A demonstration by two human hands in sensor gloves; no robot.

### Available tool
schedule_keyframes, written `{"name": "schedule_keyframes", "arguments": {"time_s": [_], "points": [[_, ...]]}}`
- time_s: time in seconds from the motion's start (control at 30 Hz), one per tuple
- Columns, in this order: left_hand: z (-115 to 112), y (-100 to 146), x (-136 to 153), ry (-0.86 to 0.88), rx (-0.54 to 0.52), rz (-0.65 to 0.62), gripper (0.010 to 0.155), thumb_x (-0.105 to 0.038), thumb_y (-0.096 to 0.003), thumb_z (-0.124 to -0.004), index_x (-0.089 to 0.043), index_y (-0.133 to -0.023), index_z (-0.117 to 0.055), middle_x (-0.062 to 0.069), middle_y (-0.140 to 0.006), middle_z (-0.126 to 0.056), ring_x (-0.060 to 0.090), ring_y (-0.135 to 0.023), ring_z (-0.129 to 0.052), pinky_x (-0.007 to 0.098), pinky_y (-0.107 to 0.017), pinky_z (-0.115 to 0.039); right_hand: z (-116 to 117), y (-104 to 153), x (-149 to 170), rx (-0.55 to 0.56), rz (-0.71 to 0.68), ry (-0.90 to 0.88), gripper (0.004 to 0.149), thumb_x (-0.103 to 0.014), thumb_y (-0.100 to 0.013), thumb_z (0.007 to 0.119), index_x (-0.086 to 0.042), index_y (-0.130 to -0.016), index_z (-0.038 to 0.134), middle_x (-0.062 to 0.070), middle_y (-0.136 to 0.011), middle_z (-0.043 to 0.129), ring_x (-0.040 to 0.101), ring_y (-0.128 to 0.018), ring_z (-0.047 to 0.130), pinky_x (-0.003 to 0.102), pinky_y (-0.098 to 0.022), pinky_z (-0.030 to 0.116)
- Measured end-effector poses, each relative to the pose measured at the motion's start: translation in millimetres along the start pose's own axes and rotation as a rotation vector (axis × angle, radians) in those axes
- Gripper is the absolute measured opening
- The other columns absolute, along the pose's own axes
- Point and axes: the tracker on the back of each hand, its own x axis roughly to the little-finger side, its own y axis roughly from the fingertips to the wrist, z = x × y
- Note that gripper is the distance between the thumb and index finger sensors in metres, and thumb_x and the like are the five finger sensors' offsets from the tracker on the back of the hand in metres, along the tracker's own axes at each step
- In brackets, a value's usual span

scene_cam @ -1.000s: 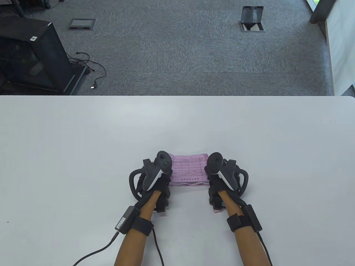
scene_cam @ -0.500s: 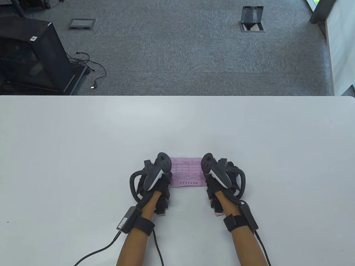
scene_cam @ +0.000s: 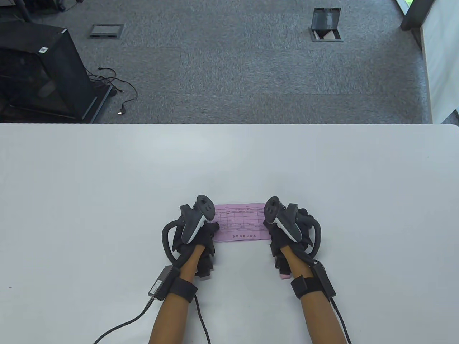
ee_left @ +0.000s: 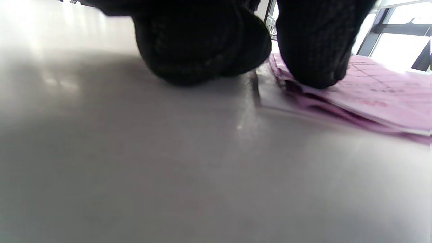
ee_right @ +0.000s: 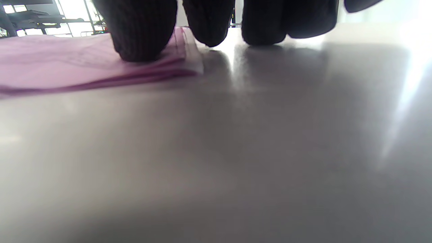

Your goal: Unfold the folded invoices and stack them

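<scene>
A stack of pink invoices point(scene_cam: 239, 222) lies flat on the white table point(scene_cam: 229, 161), printed side up, between my two hands. My left hand point(scene_cam: 195, 233) rests at the stack's left end; in the left wrist view one gloved fingertip point(ee_left: 312, 67) presses on the top sheet point(ee_left: 381, 98) while the others sit on the table. My right hand point(scene_cam: 287, 229) rests at the right end; in the right wrist view one fingertip point(ee_right: 141, 37) presses on the stack point(ee_right: 67, 64) and the others touch the table beside it. The sheet ends are hidden under the hands.
Cables point(scene_cam: 122, 326) run from both wrists off the table's near edge. Beyond the far edge is grey carpet with a black case point(scene_cam: 39, 71) at the left and floor boxes point(scene_cam: 324, 25).
The top invoice has been pressed flat onto the stack. My left hand shifted slightly left, and my right hand moved in, then settled at the right end.
</scene>
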Motion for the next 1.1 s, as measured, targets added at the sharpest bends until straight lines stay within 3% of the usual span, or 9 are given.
{"name": "schedule_keyframes", "arguments": {"time_s": [0.3, 0.57, 0.8, 0.97, 1.1], "points": [[1, 3, 5, 0.076, 0.000, -0.037, 0.081, -0.050, -0.0405, -0.090, -0.018, -0.108, -0.059, 0.001, -0.062, -0.098, 0.018, -0.042, -0.098, 0.027, -0.028, -0.083, -3, 3, 6, 0.034, -0.026, -0.093, 0.058, -0.054, -0.042, 0.073, -0.027, -0.092, 0.063, 0.015, -0.099, 0.066, 0.047, -0.091, 0.063, 0.067, -0.067, 0.050], [20, 27, 21, 0.119, -0.153, -0.092, 0.079, -0.049, -0.0425, -0.088, -0.018, -0.109, -0.057, 0.012, -0.083, -0.093, 0.027, -0.059, -0.098, 0.033, -0.039, -0.084, -24, 26, 20, 0.114, -0.125, -0.218, 0.058, -0.054, -0.045, 0.068, -0.027, -0.096, 0.060, 0.016, -0.101, 0.064, 0.047, -0.093, 0.061, 0.069, -0.066, 0.048], [30, 74, 44, 0.089, -0.338, -0.243, 0.077, -0.053, -0.0442, -0.083, -0.021, -0.109, -0.056, 0.017, -0.103, -0.078, 0.040, -0.086, -0.082, 0.051, -0.061, -0.074, -41, 73, 40, 0.317, -0.379, -0.190, 0.060, -0.055, -0.047, 0.060, -0.032, -0.101, 0.053, 0.015, -0.109, 0.056, 0.049, -0.101, 0.050, 0.073, -0.068, 0.041], [19, 104, 60, 0.064, -0.377, -0.335, 0.076, -0.057, -0.0462, -0.077, -0.026, -0.111, -0.054, 0.018, -0.115, -0.063, 0.050, -0.103, -0.058, 0.067, -0.071, -0.055, -39, 102, 57, 0.406, -0.438, -0.155, 0.062, -0.057, -0.047, 0.057, -0.034, -0.104, 0.049, 0.014, -0.113, 0.052, 0.050, -0.104, 0.044, 0.076, -0.068, 0.038], [10, 114, 65, 0.038, -0.381, -0.346, 0.076, -0.059, -0.0464, -0.074, -0.027, -0.112, -0.053, 0.018, -0.119, -0.057, 0.052, -0.106, -0.050, 0.073, -0.071, -0.047, -27, 108, 67, 0.393, -0.394, -0.151, 0.065, -0.058, -0.046, 0.056, -0.033, -0.105, 0.047, 0.015, -0.114, 0.050, 0.051, -0.105, 0.042, 0.077, -0.068, 0.037]]}}
